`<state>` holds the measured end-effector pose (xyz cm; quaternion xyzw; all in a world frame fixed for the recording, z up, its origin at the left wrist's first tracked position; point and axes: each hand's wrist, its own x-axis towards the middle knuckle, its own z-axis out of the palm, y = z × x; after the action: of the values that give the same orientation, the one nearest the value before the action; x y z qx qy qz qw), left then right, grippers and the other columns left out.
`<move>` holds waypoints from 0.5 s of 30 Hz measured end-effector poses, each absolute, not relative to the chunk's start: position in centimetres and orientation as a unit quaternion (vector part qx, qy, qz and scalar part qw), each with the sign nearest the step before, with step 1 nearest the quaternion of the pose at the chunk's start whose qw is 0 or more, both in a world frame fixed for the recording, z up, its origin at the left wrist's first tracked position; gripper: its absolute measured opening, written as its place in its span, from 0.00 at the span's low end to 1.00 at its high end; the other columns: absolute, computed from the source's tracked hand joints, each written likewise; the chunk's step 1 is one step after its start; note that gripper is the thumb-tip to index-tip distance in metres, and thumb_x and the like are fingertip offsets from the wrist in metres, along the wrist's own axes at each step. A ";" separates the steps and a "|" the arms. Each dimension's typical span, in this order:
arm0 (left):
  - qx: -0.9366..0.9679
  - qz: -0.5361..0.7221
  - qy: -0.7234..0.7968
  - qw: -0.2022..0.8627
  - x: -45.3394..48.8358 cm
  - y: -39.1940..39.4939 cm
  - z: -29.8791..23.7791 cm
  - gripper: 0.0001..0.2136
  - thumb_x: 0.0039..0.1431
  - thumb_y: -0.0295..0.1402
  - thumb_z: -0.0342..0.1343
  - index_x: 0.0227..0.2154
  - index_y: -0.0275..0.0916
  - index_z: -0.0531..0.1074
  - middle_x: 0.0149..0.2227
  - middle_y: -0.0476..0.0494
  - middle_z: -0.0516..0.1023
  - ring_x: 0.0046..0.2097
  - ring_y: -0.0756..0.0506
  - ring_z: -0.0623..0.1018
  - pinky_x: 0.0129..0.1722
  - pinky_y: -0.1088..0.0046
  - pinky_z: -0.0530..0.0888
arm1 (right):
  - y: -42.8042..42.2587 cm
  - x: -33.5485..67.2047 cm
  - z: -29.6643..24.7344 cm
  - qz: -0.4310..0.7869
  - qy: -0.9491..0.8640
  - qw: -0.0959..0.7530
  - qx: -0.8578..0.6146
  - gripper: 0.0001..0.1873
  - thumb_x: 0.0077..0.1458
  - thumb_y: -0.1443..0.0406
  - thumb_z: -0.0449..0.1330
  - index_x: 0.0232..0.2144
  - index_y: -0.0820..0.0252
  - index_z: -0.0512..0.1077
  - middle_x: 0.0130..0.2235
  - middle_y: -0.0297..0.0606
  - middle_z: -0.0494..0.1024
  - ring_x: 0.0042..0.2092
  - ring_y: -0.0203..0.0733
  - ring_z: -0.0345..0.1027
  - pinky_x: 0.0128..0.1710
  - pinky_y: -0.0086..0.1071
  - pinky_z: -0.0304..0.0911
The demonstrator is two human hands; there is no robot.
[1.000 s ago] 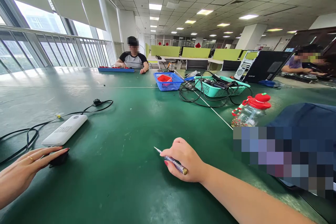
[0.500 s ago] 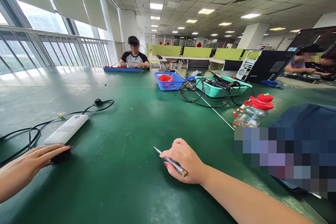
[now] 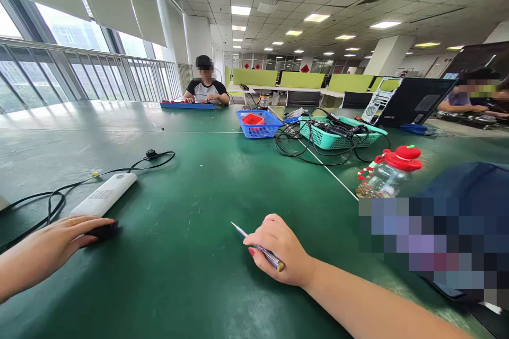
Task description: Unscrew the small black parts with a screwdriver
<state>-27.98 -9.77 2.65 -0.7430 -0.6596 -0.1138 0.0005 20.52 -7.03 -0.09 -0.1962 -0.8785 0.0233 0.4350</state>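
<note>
My left hand (image 3: 59,237) is at the left, low on the green table. Its fingers and thumb close round a small black object (image 3: 104,230), whose kind I cannot make out; the hand covers part of it. Just beyond the fingers lies a white power bank (image 3: 105,194). My right hand (image 3: 279,248), near the middle, is closed round a slim screwdriver (image 3: 239,230) with a thin pointed metal shaft and a gold-coloured end. The tip points away and to the left, and the fingers hide part of the handle.
Black cable (image 3: 59,206) runs along the left. Ahead are a blue basket (image 3: 260,131) with red pieces and a green basket (image 3: 330,141) of cables. A red-lidded bottle (image 3: 387,177) stands at right beside a dark blue bag (image 3: 469,185). One person (image 3: 207,89) sits across the table.
My left hand has shifted slightly right with the black object, and its thumb now lies closer against it. My right hand keeps its hold on the screwdriver. The view has turned slightly left.
</note>
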 end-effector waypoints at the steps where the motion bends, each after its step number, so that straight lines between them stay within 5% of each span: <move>1: -0.744 -0.098 -0.661 -0.004 -26.4 -9.6 3.3 0.25 0.56 0.59 0.43 0.48 0.54 0.72 0.48 0.58 0.79 0.51 0.40 0.75 0.54 0.56 0.69 | -7.0 20.3 -0.3 0.021 -0.880 0.431 -0.200 0.08 0.58 0.70 0.53 0.38 0.56 0.69 0.29 0.31 0.74 0.29 0.34 0.64 0.37 0.34 0.58; 7: -0.788 -0.082 -0.608 -0.052 -13.1 -6.7 6.2 0.21 0.62 0.43 0.47 0.57 0.50 0.64 0.54 0.48 0.75 0.53 0.40 0.74 0.55 0.60 0.70 | -7.0 19.4 -0.9 -0.012 -0.898 0.389 -0.208 0.03 0.58 0.65 0.58 0.34 0.56 0.72 0.35 0.36 0.75 0.33 0.36 0.64 0.39 0.35 0.60; 15: -0.846 -0.145 -0.505 -0.088 -1.5 -1.4 2.4 0.20 0.62 0.29 0.47 0.57 0.42 0.64 0.53 0.42 0.75 0.54 0.42 0.73 0.56 0.63 0.70 | -5.6 21.1 0.2 0.051 -0.843 0.478 -0.241 0.04 0.61 0.64 0.57 0.37 0.56 0.72 0.35 0.37 0.75 0.35 0.37 0.68 0.35 0.30 0.67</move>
<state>-1.46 -1.43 2.37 -0.8462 -0.5053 -0.1445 -0.0881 21.14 -5.61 0.18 -0.2408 -0.8432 0.0505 0.4780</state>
